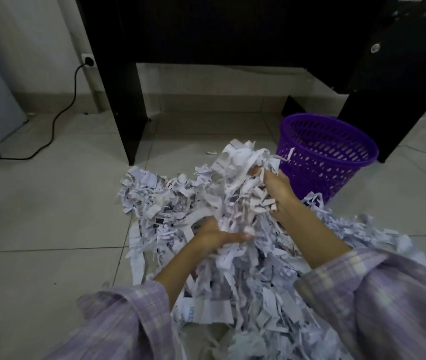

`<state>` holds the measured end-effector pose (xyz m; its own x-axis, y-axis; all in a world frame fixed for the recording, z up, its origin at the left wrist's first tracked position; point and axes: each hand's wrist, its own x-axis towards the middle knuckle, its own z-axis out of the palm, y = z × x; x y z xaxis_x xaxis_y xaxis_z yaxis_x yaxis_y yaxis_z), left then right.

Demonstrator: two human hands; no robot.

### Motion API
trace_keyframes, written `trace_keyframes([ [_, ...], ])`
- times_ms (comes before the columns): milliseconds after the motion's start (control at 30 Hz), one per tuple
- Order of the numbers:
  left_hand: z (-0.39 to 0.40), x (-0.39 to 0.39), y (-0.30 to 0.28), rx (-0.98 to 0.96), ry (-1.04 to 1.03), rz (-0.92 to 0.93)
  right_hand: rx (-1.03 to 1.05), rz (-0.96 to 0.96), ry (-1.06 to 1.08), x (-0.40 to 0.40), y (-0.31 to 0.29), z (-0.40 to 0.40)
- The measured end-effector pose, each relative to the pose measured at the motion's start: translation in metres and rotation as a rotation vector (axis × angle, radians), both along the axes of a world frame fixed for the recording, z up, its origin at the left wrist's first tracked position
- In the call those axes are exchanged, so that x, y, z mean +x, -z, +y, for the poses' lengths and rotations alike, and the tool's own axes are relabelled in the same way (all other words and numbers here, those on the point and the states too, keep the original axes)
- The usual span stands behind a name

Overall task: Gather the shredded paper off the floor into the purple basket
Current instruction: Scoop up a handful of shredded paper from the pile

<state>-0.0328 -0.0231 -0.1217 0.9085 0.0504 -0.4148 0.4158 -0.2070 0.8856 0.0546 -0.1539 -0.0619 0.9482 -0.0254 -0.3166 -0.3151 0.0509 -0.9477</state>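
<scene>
Basket (331,162) stands right behind the paper heap (232,242).

Purple lattice basket (336,162), whitish shredded paper (232,255), seemingly lilac plaid sleeves (128,315).

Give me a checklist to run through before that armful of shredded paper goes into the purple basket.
1. Both hands on the load: ok. The left hand supports the raised bundle of shredded paper from below and the right hand grips its far side.
2. Grip secure: cannot tell. Strips hang loose all round the bundle.
3. Purple basket upright with its mouth open: ok.
4. Room in the basket: ok. Only a strip or so shows at its rim.
5. Path to the basket: ok. It stands just beyond the right hand, nothing between.
6. Floor cleared: not ok. A large pile remains.
</scene>
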Motion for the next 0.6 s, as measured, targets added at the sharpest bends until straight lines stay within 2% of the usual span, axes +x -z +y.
trace_keyframes([
  [133,0.002,0.000,0.007,-0.067,0.007,-0.043,0.126,0.012,-0.005,0.004,-0.010,0.000],
  [333,0.014,0.003,0.015,0.070,0.026,-0.089,0.244,-0.023,0.056,0.007,-0.024,-0.001],
  [600,0.035,-0.013,0.034,0.065,0.052,-0.055,0.360,-0.108,0.167,0.022,-0.048,-0.014],
])
